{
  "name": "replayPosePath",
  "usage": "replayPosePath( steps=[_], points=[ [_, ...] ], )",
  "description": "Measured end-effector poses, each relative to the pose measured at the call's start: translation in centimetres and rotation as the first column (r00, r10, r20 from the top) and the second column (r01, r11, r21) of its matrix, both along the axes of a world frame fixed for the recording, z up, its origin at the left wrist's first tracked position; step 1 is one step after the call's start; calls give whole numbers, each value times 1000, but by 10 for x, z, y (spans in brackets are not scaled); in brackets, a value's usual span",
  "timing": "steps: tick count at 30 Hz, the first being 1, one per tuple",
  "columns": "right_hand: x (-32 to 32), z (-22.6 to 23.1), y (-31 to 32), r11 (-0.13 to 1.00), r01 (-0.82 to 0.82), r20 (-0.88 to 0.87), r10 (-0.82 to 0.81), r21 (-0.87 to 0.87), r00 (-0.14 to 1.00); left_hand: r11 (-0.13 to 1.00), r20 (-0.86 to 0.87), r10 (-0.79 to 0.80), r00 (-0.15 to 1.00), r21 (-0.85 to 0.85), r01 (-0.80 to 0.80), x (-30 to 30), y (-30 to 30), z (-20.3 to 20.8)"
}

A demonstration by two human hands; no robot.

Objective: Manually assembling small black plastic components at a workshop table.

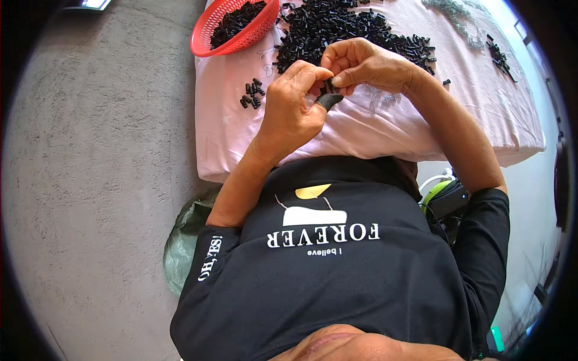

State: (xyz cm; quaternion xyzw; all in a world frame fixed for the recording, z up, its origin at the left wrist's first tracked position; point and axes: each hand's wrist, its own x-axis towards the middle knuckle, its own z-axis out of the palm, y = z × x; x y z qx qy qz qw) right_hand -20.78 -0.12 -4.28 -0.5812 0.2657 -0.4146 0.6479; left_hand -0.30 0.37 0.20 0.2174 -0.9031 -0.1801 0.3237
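My left hand (292, 108) is closed in a pinch over the pink-covered table, with a black cover (329, 100) on its thumb. Against it, my right hand (367, 65) is also closed, thumb and forefinger pressed together. Between the fingertips is a small black piece (329, 85), mostly hidden; its exact kind does not show. Just beyond the hands spreads a big heap of small black plastic pieces (337, 27). Several similar black pieces (252, 94) lie to the left of my left hand. Small transparent pieces (380, 100) lie beneath my right wrist.
A red perforated basket (265, 33) with black pieces stands at the table's far left corner. More transparent pieces (451, 15) and a black cluster (500, 58) lie far right. A green sack (180, 240) is on the floor, left of my body; a black-and-green device (447, 197) is at right.
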Motion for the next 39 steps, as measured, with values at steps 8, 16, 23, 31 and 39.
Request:
replayPosePath(
  steps=[8,16,23,31,39],
  points=[
    [-3,1,-1,1000,-20,-18,20,1,1000,1000,-48,26,999,-8,-27,-3,7,-4],
    [3,7,3,999,-11,-57,9,-35,998,996,-86,85,993,28,-83,7,1,-10],
    [-12,21,4,975,216,-69,-220,-54,973,859,66,512,856,-38,-511,100,-57,-41],
    [-18,13,-3,963,267,-28,-269,-45,963,792,185,600,778,-6,-610,122,-58,-46],
    [-26,0,-14,921,389,-63,-390,-42,918,931,43,358,933,59,-360,62,-43,-29]
  ],
)
